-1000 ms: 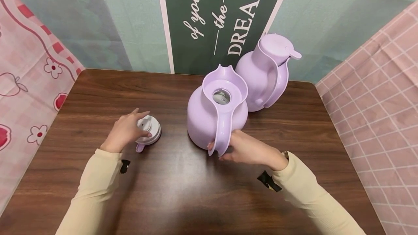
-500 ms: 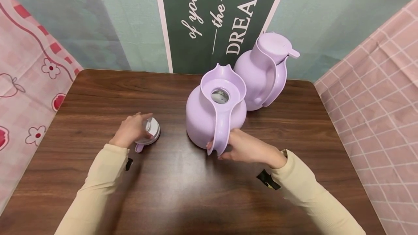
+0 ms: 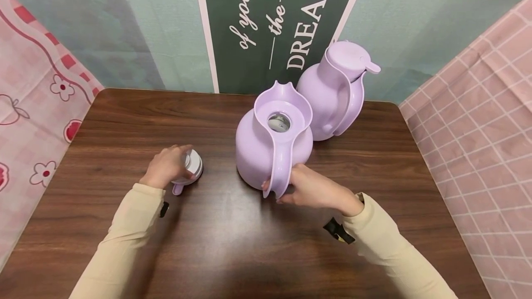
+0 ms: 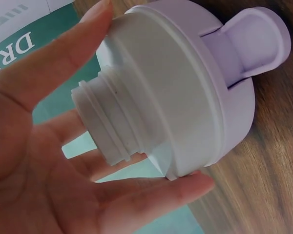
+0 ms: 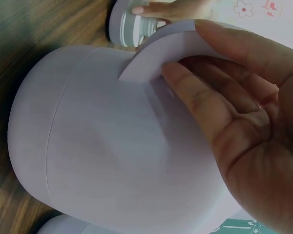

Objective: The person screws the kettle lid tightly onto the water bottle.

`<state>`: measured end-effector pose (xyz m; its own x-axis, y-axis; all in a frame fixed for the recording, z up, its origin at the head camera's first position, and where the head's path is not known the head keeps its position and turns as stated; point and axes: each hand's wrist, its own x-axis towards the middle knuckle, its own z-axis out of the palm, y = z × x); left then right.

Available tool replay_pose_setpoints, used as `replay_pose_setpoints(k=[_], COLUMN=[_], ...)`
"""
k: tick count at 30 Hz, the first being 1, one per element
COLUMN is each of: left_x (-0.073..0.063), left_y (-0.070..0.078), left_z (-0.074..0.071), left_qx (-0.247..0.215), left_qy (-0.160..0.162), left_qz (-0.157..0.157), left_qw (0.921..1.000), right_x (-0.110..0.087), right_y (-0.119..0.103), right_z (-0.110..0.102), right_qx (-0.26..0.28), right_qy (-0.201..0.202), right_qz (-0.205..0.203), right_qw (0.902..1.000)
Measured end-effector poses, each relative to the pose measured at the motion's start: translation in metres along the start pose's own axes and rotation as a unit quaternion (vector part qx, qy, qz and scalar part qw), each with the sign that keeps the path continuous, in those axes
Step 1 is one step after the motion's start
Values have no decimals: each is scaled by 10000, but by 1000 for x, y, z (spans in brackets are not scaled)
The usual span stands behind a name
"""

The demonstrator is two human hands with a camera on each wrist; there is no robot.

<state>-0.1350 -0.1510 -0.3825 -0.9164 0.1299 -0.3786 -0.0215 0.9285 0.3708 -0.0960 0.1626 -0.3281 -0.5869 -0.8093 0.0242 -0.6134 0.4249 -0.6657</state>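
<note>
In the head view my left hand point(image 3: 167, 166) is over a lid point(image 3: 194, 165) that lies upside down on the table. The left wrist view shows the thumb and fingers spanning the lid's white inner part point(image 4: 156, 92), gripping its sides, with the threaded neck toward the palm. A lilac tab point(image 4: 259, 41) juts from the lid's rim. My right hand point(image 3: 313, 186) holds the lower handle of a lidless lilac thermos jug point(image 3: 253, 151), which stands upright with its round mouth uncovered. In the right wrist view the fingers point(image 5: 200, 100) curl under the handle point(image 5: 161, 53).
A second lilac thermos jug point(image 3: 317, 96), with its lid point(image 3: 349, 55) on, stands close behind and to the right. The brown wooden table point(image 3: 232, 243) meets a green and teal backdrop. Pink patterned cloths point(image 3: 478, 151) hang at both sides.
My left hand has shifted slightly right and closed further over the lid. The right hand keeps its hold on the jug handle. The whole view has drifted slightly.
</note>
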Motion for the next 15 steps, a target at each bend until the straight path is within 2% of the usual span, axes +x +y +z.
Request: replay_pose_setpoints(k=[6, 15], left_x=[0, -1], left_y=[2, 4], left_z=[-1, -1], left_qx=[128, 216], left_qy=[29, 86], left_qz=[-138, -86], left_qw=[9998, 9997], right_x=[0, 0], right_y=[-1, -1], right_z=[0, -3], right_qx=[101, 145], right_qy=[56, 26], right_qz=[54, 82], right_qw=[9999, 9999])
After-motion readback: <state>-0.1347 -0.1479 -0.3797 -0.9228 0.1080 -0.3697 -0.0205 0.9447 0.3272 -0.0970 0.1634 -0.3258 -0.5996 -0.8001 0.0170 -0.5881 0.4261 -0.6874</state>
